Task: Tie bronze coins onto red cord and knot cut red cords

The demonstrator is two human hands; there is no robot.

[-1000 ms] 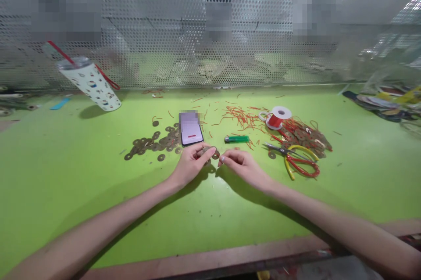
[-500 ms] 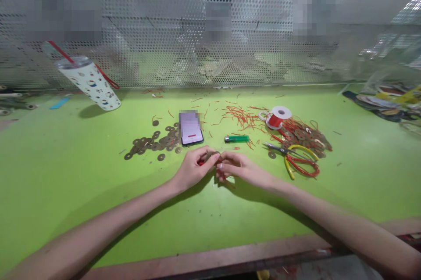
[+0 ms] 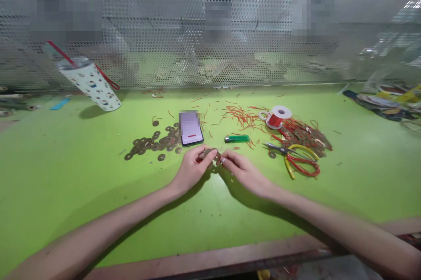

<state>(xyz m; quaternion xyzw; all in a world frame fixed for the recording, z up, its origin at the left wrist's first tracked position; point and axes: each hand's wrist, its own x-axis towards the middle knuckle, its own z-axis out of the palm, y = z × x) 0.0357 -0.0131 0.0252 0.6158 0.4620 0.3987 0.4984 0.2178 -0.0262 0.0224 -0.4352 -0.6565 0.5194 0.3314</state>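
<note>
Between thumb and fingers, my left hand pinches bronze-coloured coins with holes in the middle; a bit of red shows beneath the thumb. My right hand has thumb and forefinger pressed together at the coins' right edge, on what looks like red cord; the fingertips largely hide it. Beyond the hands are a phone with a lit screen and a green lighter. Loose holed coins lie scattered to the left.
Right of the lighter are scissors with red and yellow handles, a spool of red cord and a heap of coins with cords. Red cord scraps lie farther back. A tumbler stands left, before a perforated metal screen.
My right hand's fingers have drawn together into a pinch, and its lower fingers have curled out of sight. The coins show more openly in my left hand, which has barely moved.
</note>
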